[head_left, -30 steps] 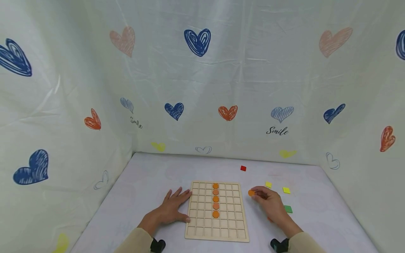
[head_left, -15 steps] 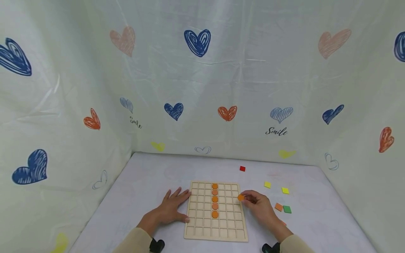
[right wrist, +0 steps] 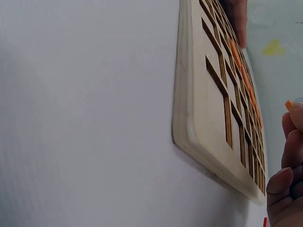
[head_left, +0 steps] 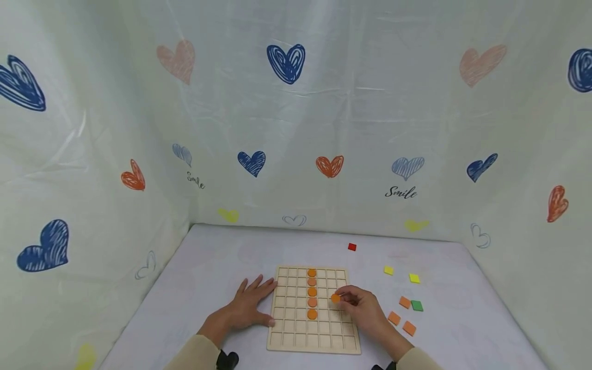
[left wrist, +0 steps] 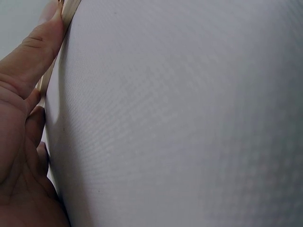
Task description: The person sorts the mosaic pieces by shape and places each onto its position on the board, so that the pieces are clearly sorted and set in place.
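Note:
A wooden grid board (head_left: 290,340) lies flat on the table, with a column of several orange discs (head_left: 312,292) in its cells. My left hand (head_left: 246,307) rests with spread fingers beside it, thumb and a fingertip touching the left edge. In the left wrist view the thumb (left wrist: 35,54) lies against the board's side. Over the right part of the grid, my right hand (head_left: 367,312) pinches another orange disc (head_left: 335,298) between thumb and fingertips. Only a sliver of that disc (right wrist: 289,105) shows in the right wrist view.
Right of the board lie several orange square tiles (head_left: 394,318), a green tile (head_left: 417,306) and two yellow tiles (head_left: 414,278). A red tile (head_left: 352,246) sits beyond the board's far right corner. A white curtain with printed hearts (head_left: 287,128) hangs behind the table.
The right hand has moved left with the orange disc, from beside the board to over its right part. Orange tiles it covered now show. My left hand has stayed put.

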`<state>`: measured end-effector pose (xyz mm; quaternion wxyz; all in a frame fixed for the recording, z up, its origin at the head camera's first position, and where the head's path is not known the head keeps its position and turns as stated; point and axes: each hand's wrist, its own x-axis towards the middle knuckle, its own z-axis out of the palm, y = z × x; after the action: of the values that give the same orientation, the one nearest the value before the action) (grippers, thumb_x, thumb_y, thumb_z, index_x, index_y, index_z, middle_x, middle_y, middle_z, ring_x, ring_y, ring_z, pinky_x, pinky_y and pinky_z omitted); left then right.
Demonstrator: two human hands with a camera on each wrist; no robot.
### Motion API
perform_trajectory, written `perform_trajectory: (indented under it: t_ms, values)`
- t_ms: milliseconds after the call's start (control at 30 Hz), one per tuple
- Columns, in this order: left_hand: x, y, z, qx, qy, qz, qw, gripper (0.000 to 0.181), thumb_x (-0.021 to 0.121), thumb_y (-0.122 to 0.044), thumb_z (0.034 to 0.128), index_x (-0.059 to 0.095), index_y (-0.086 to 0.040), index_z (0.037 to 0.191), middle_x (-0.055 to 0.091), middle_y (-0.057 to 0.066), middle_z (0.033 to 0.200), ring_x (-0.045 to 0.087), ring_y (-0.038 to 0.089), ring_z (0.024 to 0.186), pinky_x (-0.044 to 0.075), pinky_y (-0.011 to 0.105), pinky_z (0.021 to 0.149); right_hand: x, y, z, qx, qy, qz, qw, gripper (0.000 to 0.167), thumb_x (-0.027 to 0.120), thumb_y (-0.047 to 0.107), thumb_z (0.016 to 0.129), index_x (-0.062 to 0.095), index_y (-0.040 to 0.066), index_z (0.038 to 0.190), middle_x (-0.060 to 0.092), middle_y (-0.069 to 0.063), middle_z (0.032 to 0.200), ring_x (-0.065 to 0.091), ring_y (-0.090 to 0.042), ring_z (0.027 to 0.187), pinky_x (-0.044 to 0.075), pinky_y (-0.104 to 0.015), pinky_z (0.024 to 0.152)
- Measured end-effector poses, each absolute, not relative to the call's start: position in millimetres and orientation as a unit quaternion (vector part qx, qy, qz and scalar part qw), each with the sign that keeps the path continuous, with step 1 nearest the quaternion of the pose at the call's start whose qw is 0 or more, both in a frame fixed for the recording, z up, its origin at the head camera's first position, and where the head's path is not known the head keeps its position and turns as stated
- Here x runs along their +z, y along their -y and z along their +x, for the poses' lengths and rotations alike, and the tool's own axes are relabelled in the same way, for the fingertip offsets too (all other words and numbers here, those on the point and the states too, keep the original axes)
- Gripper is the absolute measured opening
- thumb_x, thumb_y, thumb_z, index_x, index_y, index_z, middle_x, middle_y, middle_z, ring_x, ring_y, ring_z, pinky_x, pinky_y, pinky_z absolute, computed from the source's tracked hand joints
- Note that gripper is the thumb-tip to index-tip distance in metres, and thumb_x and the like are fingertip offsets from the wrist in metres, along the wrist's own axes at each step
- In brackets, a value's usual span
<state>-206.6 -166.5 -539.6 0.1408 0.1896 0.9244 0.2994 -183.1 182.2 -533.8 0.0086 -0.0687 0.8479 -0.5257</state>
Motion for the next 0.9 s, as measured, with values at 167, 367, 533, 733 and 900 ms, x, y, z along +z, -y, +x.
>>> perform_trajectory:
  t_ms: [167,367,533,733,900]
  values:
    - [-538.6,165.9,-206.2,0.292,-0.927,0.187,0.144,0.106,0.090,-0.050,0.0754,0.042,-0.014,0.162,0.038,0.008,0.171,0.016,0.040,0.163,-0.004,0.064,0.132,-538.2,-174.1,-177.9,-0.528,-0.842,-0.097,0.050,0.018,0.077,0.005,0.093,0.077,0.010,0.110,0.073,0.001,0.096,0.061,-0.007,0.083,0.056,-0.018,0.070]
    - [-536.6,165.9,-205.8,0.299,-0.924,0.185,0.149,0.105,0.090,-0.051,0.0757,0.042,-0.014,0.163,0.037,0.007,0.171,0.015,0.039,0.164,-0.003,0.064,0.133,-542.2,-165.5,-176.0,-0.520,-0.842,-0.126,0.072,0.015,0.077,0.010,0.095,0.076,0.012,0.110,0.073,0.001,0.097,0.062,-0.007,0.083,0.056,-0.018,0.071]
    - [-537.7,166.2,-205.2,0.299,-0.925,0.184,0.147,0.105,0.090,-0.050,0.0758,0.043,-0.014,0.162,0.037,0.007,0.171,0.015,0.039,0.164,-0.003,0.064,0.132,-543.2,-157.1,-169.6,-0.509,-0.841,-0.162,0.079,0.013,0.078,0.011,0.095,0.076,0.011,0.108,0.072,0.004,0.092,0.060,-0.003,0.077,0.054,-0.018,0.066]
    - [-538.4,165.6,-205.6,0.299,-0.925,0.184,0.147,0.105,0.090,-0.051,0.0759,0.043,-0.014,0.162,0.037,0.007,0.171,0.015,0.039,0.164,-0.004,0.063,0.133,-544.4,-150.2,-163.8,-0.490,-0.847,-0.183,0.098,0.013,0.080,0.013,0.093,0.077,0.013,0.106,0.071,0.008,0.089,0.058,0.000,0.073,0.051,-0.017,0.062]
    - [-538.0,164.9,-207.2,0.294,-0.927,0.186,0.140,0.105,0.090,-0.051,0.0755,0.043,-0.013,0.162,0.038,0.008,0.171,0.015,0.040,0.163,-0.004,0.063,0.133,-545.7,-149.0,-162.3,-0.476,-0.852,-0.198,0.092,0.014,0.081,0.013,0.092,0.078,0.012,0.106,0.070,0.008,0.091,0.057,0.000,0.076,0.052,-0.017,0.064]
